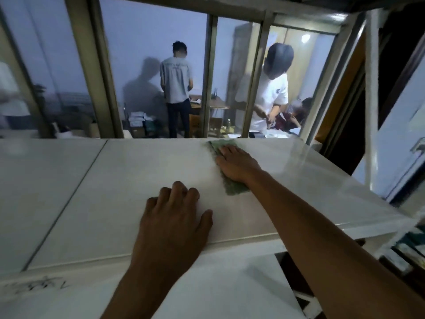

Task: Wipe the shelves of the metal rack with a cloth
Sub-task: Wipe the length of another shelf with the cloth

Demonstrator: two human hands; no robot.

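Note:
A white metal shelf [115,185] of the rack stretches across the view, with a seam running down its left part. A green cloth [232,186] lies flat on the shelf towards the far right. My right hand [236,163] presses on the cloth with flat fingers, the arm stretched out from the lower right. My left hand [174,217] rests on the shelf near its front edge, left of the cloth, its fingers slightly bent and holding nothing.
A white rack upright [371,100] stands at the right end of the shelf. A lower white shelf [207,291] shows beneath the front edge. Behind the shelf is a glass partition [142,65]; two people stand beyond it.

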